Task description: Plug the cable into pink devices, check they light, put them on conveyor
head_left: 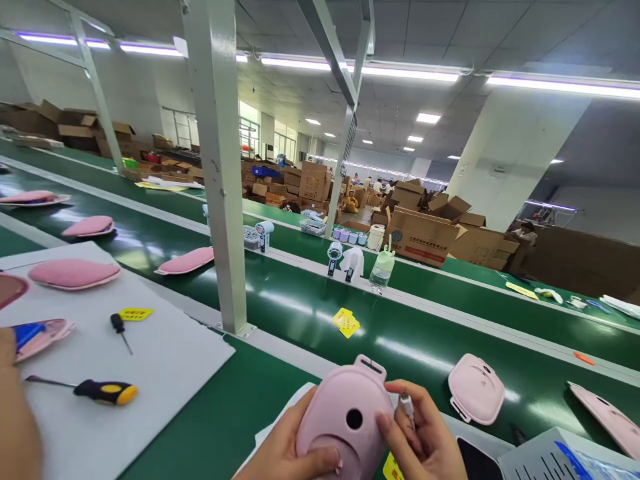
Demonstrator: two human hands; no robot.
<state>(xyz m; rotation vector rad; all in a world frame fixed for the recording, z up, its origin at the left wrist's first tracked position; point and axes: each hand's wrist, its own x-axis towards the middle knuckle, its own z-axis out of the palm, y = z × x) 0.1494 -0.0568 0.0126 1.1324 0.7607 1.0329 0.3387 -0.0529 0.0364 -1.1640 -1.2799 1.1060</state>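
A pink rounded plastic device [345, 400] with a slotted loop at its top and a dark round spot is gripped in my left hand [293, 443]. My left thumb presses near a small knob on its lower front. My right hand [425, 437] has its thumb and index finger at the device's right edge. A white cable plug [407, 407] is tucked in the fingers of that same hand. Below my right hand, part of a yellow card [393, 468] shows. Whether the plug touches the device cannot be made out.
Pink casings, one here [476, 389], lie along the green conveyor belt [300, 307] with yellow cards [346, 322]. A metal post [220, 167] rises ahead on the left. Another person's arm [20, 413] reaches in near screwdrivers [105, 391]. A phone [480, 460] lies at right beside a grey box [537, 457].
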